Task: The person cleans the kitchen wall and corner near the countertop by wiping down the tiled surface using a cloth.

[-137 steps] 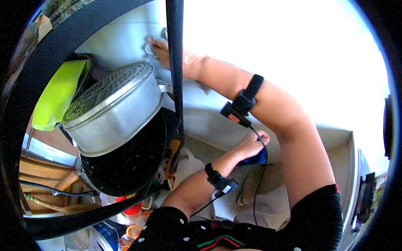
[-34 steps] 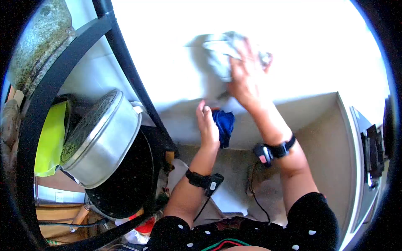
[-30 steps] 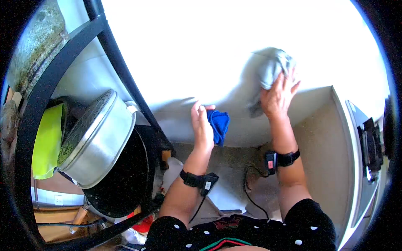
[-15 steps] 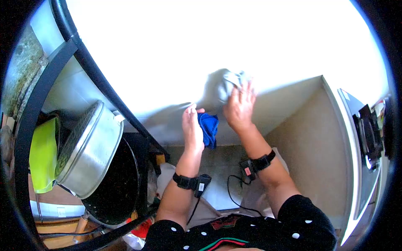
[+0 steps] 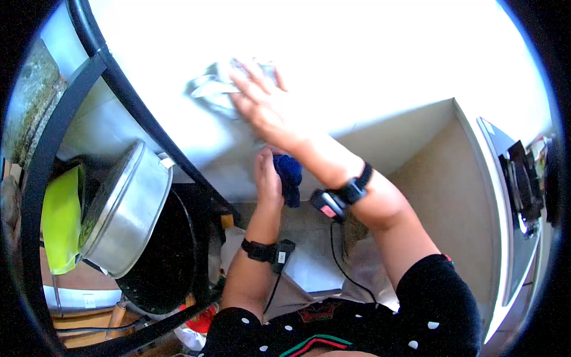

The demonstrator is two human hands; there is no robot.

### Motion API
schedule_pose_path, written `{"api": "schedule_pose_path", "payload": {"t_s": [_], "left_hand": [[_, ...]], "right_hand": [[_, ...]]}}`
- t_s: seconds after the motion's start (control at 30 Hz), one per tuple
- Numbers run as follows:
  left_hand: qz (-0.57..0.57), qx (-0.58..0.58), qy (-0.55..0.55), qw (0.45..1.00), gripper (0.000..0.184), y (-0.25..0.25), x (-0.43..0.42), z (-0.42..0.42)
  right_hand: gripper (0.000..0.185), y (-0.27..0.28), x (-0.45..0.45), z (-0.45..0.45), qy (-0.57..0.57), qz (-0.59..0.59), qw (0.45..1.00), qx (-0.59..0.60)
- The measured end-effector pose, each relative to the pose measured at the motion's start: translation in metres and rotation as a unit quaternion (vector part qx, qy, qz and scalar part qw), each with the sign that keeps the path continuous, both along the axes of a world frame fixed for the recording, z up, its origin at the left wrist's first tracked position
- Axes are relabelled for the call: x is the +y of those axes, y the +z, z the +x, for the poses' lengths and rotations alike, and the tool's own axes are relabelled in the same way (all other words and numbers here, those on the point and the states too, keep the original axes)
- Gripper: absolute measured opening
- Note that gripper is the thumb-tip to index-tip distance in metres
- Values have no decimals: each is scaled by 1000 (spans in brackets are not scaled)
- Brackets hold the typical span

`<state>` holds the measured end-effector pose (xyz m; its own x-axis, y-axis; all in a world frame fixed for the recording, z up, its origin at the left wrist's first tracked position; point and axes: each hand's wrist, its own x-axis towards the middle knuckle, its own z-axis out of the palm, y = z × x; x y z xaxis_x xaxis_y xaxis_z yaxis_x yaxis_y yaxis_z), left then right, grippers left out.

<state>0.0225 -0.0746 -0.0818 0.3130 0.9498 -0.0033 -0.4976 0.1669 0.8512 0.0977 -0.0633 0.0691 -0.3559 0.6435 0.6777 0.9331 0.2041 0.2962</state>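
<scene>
My right hand (image 5: pixel 260 107) reaches across to the upper left, its fingers over a pale grey-white cloth (image 5: pixel 215 89) pressed flat against the bright white wall (image 5: pixel 369 59). Below it, my left hand (image 5: pixel 269 177) holds a bunched dark blue cloth (image 5: pixel 289 178) against its palm side. The right forearm passes above and beside the blue cloth. Part of the left fingers is hidden behind the right wrist. Each wrist wears a black strap with a small cabled box.
A black-framed rack (image 5: pixel 137 113) on the left holds a metal pot (image 5: pixel 134 220), a lime-green item (image 5: pixel 61 220) and a large black pan (image 5: pixel 169 262). On the right stands a beige panel (image 5: pixel 452 196) with a white edge, beside dark objects (image 5: pixel 523 184).
My right hand has swept the pale cloth left and slightly up along the wall, its forearm now crossing over. My left hand with the blue cloth has shifted only slightly.
</scene>
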Motion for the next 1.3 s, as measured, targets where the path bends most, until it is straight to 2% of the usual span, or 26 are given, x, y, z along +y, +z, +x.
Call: {"api": "schedule_pose_path", "payload": {"t_s": [0.03,0.07,0.17,0.27,0.33,0.37,0.4,0.5,0.53,0.6,0.63,0.67,0.73,0.8,0.87,0.93,0.97,1.0,1.03,1.07,1.13,1.17,1.2,1.23,1.27,1.3], "left_hand": [[-29,33,30,999,32,-3,0,3],[38,50,58,996,36,-11,3,3],[7,24,13,1000,39,3,-7,-2],[35,20,-10,999,40,-2,-7,-5],[-2,80,-174,982,42,6,-13,-8],[27,106,-230,967,48,5,-16,-4],[45,142,-310,939,58,7,-19,-2],[-27,136,-433,891,89,4,-38,14],[-31,138,-432,891,89,7,-43,19],[-26,38,-399,916,92,11,-53,26],[-54,40,-365,928,93,10,-51,27],[-89,34,-341,935,80,10,-52,27],[-77,-24,-286,955,66,6,-52,31],[-38,-39,-230,972,59,-2,-49,31],[9,-100,-165,981,48,-6,-44,30],[22,-167,-152,974,46,-4,-44,29],[24,-148,-165,975,46,-14,-46,28],[26,-128,-179,975,46,-14,-48,25],[170,-39,-153,973,45,-15,-46,23],[341,101,-96,930,43,-14,-43,12],[425,167,2,889,58,9,-38,4],[374,126,-6,919,54,6,-33,2],[319,118,35,940,47,-19,-15,-5],[263,104,77,956,41,-11,-6,-9],[203,105,121,966,47,-7,-13,-13],[203,91,184,957,47,-2,-1,-15]], "right_hand": [[37,-5,-14,16,-29,8,999,18],[33,-17,-25,33,-85,50,995,17],[39,-49,-68,81,-228,49,969,80],[46,-71,-105,100,-262,47,960,84],[45,-97,-116,118,-205,68,972,87],[44,-111,-121,126,-147,88,981,91],[44,-117,-124,124,-151,86,980,92],[43,-144,-135,113,-72,9,951,302],[43,-143,-136,101,-72,6,950,305],[44,-137,-138,78,63,-42,887,456],[45,-131,-136,73,90,-75,886,448],[47,-126,-136,71,117,-107,884,440],[51,-124,-136,79,125,-147,872,450],[59,-124,-134,83,123,-78,911,386],[81,-124,-144,78,81,-108,878,459],[96,-143,-146,66,43,-185,800,568],[107,-150,-145,58,38,-232,728,644],[101,-153,-141,50,25,-252,703,665],[89,-152,-143,49,39,-265,662,700],[77,-150,-147,49,53,-276,619,733],[52,-142,-147,65,97,-356,531,763],[39,-133,-153,67,78,-334,514,786],[37,-148,-153,77,72,-321,527,784],[39,-144,-157,84,71,-313,500,804],[42,-138,-161,86,69,-305,472,824],[42,-131,-162,86,96,-294,446,840]]}}
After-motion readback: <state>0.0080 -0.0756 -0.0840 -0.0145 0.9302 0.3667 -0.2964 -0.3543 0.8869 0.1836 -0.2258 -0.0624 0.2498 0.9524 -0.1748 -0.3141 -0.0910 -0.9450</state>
